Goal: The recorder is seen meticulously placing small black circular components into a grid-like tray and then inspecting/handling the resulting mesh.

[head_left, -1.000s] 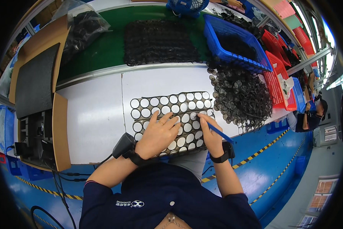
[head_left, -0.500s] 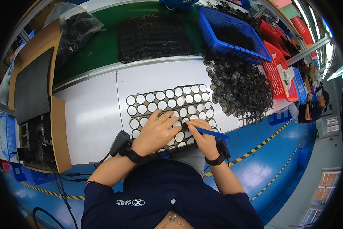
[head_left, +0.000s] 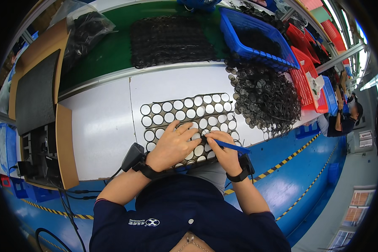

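Observation:
A dark sheet [head_left: 216, 112] with rows of round white openings lies on the white table in front of me. My left hand [head_left: 172, 145] rests on its middle, fingers spread and extended, its thumb close to my right fingertips. My right hand [head_left: 223, 149] pinches a slim blue pen-like tool [head_left: 238, 148], whose long end points to the right. A small black piece [head_left: 204, 138] shows at the right fingertips, over the sheet; whether it belongs to the tool I cannot tell. The hands cover part of the sheet.
A heap of black rings and discs [head_left: 264, 94] sits right of the sheet. Beyond are a blue basket [head_left: 256, 59], a red basket [head_left: 302, 80] and a dark ring-covered mat [head_left: 170, 42]. A cardboard box [head_left: 67, 147] stands left. Another person [head_left: 342, 119] is at far right.
My hands stay almost in place on the sheet, the tool still pinched in the right. The person at the far right has moved their arms slightly.

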The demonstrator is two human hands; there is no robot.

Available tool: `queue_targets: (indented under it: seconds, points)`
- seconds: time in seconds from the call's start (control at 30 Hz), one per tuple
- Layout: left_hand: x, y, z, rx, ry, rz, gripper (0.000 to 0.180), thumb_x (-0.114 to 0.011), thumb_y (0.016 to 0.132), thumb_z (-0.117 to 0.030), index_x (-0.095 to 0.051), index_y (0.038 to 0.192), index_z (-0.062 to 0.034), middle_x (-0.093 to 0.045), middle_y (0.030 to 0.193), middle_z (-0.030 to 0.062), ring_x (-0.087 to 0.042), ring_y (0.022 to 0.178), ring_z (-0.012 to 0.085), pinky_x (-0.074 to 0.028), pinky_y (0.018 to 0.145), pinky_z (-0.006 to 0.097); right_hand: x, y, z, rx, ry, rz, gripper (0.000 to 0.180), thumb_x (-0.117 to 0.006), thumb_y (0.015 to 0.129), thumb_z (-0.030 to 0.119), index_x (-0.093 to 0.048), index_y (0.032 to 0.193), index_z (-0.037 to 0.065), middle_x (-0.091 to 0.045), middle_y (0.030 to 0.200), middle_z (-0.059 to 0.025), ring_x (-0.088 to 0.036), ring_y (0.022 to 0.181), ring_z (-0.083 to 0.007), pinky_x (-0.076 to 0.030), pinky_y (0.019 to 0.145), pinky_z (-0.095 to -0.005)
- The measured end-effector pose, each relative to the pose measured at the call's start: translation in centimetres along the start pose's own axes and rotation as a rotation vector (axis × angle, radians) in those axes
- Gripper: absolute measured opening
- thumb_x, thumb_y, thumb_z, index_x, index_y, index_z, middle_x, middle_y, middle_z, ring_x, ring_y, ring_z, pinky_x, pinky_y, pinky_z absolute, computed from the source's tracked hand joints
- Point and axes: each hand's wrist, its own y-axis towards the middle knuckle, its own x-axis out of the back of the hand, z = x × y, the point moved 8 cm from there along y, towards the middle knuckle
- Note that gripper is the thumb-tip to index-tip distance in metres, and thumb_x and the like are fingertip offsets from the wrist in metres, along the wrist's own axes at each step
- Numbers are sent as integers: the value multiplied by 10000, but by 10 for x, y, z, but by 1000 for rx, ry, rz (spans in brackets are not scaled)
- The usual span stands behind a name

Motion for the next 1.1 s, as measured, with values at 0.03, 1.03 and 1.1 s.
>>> queue_targets:
  seconds: [0.03, 1.03, 1.1]
  points:
    - [0, 0, 0, 0, -1, 0, 224, -756, 809, -170, -759, 1032, -152, -663, 1229, 58, -594, 1244, 254, -456, 1042, 498, 0, 0, 0, 2, -10, 2, 156, -698, 941, 176, -761, 1035, 69, -743, 1037, -117, -659, 1063, -309, -464, 954, -423]
    - [0, 7, 5, -13, -100, 38, 210, -753, 855, -171, -727, 1064, -170, -658, 1228, 37, -588, 1236, 220, -439, 1025, 422, 187, 251, -41, -112, 374, -347, 174, -714, 953, 175, -733, 1041, 26, -695, 969, -3, -655, 852, -109, -530, 774, -281]
    - [3, 7, 6, -19, -98, 43, 206, -753, 856, -168, -724, 1060, -168, -659, 1220, 32, -597, 1221, 209, -447, 1008, 413, 195, 292, -46, -38, 176, -311, 194, -733, 898, 188, -750, 909, -4, -694, 827, -22, -642, 777, -108, -495, 696, -308]
